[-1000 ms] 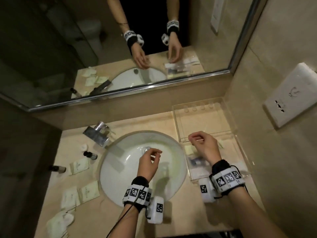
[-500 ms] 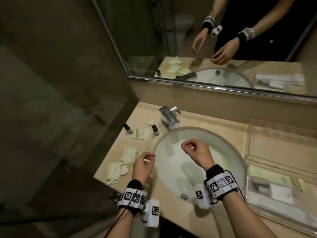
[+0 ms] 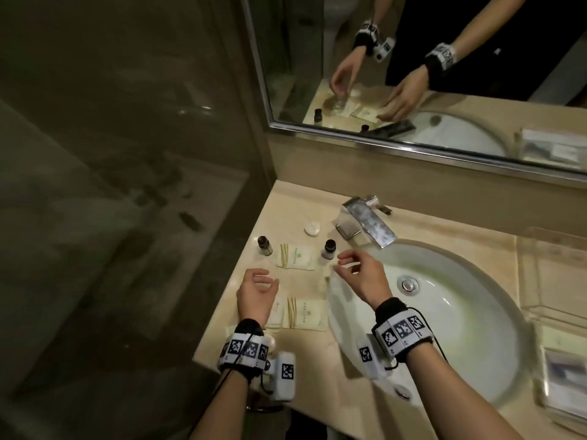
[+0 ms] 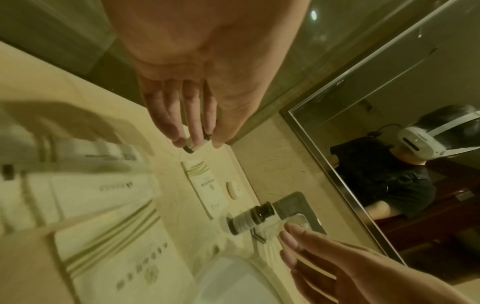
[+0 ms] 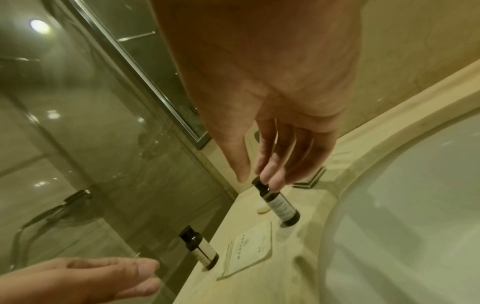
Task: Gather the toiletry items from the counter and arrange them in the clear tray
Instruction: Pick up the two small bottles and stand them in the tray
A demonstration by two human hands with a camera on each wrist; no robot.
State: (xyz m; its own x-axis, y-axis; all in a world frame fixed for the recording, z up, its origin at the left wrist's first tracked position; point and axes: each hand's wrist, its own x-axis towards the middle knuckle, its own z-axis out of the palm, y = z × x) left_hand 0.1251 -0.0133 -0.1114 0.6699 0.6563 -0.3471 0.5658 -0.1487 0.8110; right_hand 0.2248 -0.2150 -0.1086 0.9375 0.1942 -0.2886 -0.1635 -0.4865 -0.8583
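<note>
Two small dark bottles stand on the counter left of the basin: a left bottle and a right bottle. Pale sachets lie flat around them, and a white soap sits behind. My right hand hovers beside the right bottle's cap, fingers relaxed, holding nothing. My left hand hangs over the counter's left part, loosely curled and empty. The clear tray sits at the far right with several packets inside.
The white basin lies between the bottles and the tray. A chrome faucet stands behind the bottles. A glass shower partition borders the counter's left edge. The mirror hangs above.
Both hands have moved left, the right from over the tray and across the basin to the right bottle, the left onto the counter. The head view swung left too.
</note>
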